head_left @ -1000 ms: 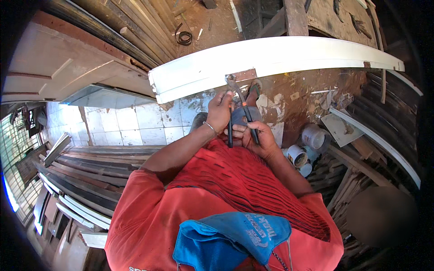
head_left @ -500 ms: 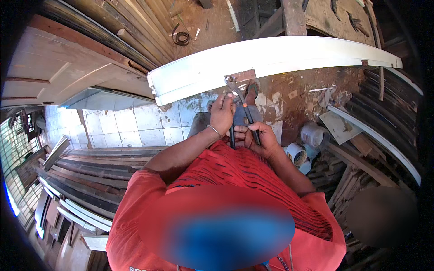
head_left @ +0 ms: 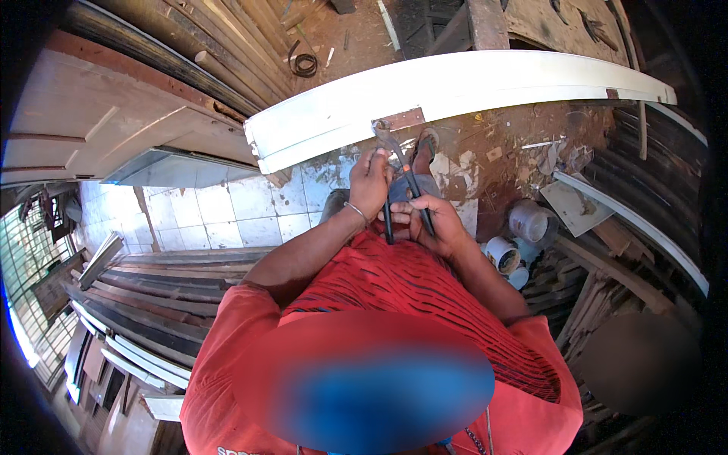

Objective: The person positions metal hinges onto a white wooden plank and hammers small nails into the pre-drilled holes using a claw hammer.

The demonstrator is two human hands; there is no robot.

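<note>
A long white wooden panel (head_left: 516,76) stands on edge across in front of me, with a brown metal hinge plate (head_left: 402,119) set in its near edge. A pair of pincers (head_left: 409,182) with long dark handles has its jaws at the plate's left end; whether they grip anything is too small to tell. My right hand (head_left: 438,224) is closed round the right handle, its fingers reaching toward the left one. Curled against the left handle, below the jaws, is my left hand (head_left: 369,182), its fingertips partly hidden.
Stacked planks (head_left: 159,292) lie at left, below white floor tiles (head_left: 216,205). A panelled door (head_left: 106,121) leans at far left. White buckets (head_left: 527,221) and timber (head_left: 607,265) stand at right. A workbench (head_left: 572,30) is at the back. Debris litters the floor.
The pincers' jaws and both hands sit slightly farther left and up in the picture, and the white panel also appears a little higher. Both hands keep their hold.
</note>
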